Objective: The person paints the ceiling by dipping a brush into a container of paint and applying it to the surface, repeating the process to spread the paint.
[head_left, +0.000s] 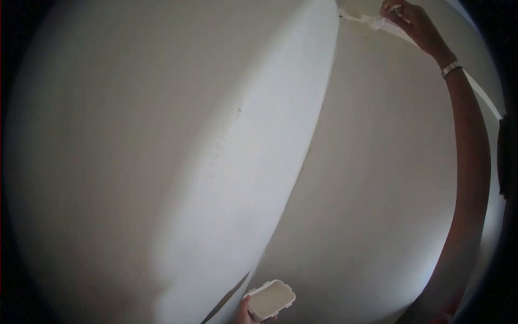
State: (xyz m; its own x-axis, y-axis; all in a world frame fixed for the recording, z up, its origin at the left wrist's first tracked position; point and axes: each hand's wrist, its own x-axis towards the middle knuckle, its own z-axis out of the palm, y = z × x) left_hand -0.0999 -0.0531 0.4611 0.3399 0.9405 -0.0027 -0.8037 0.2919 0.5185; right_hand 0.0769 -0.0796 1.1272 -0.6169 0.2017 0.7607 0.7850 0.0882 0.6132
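At the bottom, my left hand grips a white plastic tub with clip tabs along its rim, fingers beneath it and thumb at its side. Smooth cream-coloured material shows inside. High at the upper right, my right hand is raised to the wall with its fingers curled closed. A whitish, partly see-through piece sticks out from it against the top of the wall; I cannot tell what kind of tool or material this is. A pale metal band circles the right wrist.
Two pale walls meet at a corner line running from top to bottom. The brighter left wall has a rough, chipped patch. A white strip curves along the upper right. A narrow dark strip lies left of the tub.
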